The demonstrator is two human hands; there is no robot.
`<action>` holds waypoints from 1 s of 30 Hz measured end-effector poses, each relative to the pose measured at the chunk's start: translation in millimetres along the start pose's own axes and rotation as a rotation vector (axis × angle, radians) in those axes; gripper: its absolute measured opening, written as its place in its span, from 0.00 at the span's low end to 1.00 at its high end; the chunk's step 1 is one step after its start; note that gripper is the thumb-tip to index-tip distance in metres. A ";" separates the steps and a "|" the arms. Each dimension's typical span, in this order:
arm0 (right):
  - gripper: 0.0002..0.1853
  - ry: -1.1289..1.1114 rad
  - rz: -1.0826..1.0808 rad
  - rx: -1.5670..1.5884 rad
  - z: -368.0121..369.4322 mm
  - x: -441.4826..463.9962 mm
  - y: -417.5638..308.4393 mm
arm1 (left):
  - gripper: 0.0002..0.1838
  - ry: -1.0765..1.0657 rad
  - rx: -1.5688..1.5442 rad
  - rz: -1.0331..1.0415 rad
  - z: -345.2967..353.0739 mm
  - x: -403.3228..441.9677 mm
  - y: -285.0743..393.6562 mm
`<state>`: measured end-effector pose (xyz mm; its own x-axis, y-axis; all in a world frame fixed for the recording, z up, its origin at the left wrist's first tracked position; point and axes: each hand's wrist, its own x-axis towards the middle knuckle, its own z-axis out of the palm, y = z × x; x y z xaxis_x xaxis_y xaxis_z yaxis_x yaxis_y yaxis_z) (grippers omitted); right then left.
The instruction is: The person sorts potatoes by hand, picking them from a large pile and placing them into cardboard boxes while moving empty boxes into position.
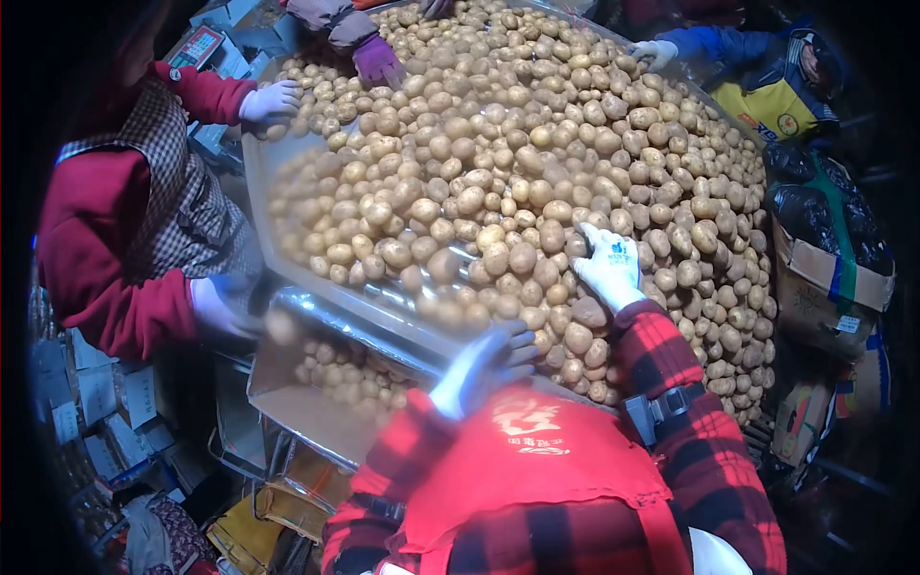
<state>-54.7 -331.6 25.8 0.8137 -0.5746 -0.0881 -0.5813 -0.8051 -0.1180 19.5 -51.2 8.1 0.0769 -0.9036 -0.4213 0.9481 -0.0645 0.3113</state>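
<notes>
A large heap of potatoes (537, 206) covers a sorting table with a metal edge (369, 326). My right hand (611, 265), in a white glove with blue print, lies on the heap with its fingers spread over potatoes. My left hand (484, 369), also gloved and somewhat blurred, is over the table's near edge, fingers stretched toward the potatoes and holding nothing I can see. Below that edge, left of my left hand, is a cardboard box (311, 426) with potatoes (350, 379) in it.
On the left, a co-worker in a checked apron (182, 192) has a gloved hand (271, 101) at the heap. Opposite are a purple glove (379, 63) and another worker's white glove (655, 54). A carton with black bags (829, 278) stands right; boxes (105, 402) lie left.
</notes>
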 end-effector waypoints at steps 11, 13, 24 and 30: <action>0.20 -0.070 -0.608 0.356 -6.0 -1.6 -141.2 | 0.18 0.279 0.028 0.327 -47.9 -25.7 -5.4; 0.17 -0.229 -0.642 0.025 77.6 29.2 -170.3 | 0.14 0.255 -0.398 0.133 -56.7 -30.1 -4.3; 0.22 -0.215 -0.675 0.571 -25.8 -62.6 -97.8 | 0.36 0.030 -0.149 0.158 -60.1 -43.8 3.6; 0.28 -0.240 -0.431 0.105 -37.4 -37.7 16.5 | 0.33 -0.314 -0.451 -0.154 -17.4 -13.6 8.8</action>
<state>-94.9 -328.6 64.1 0.9633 -0.1337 -0.2326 -0.2002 -0.9353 -0.2917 32.1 -32.1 1.8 -0.1031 -0.9850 -0.1383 0.9842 -0.0808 -0.1576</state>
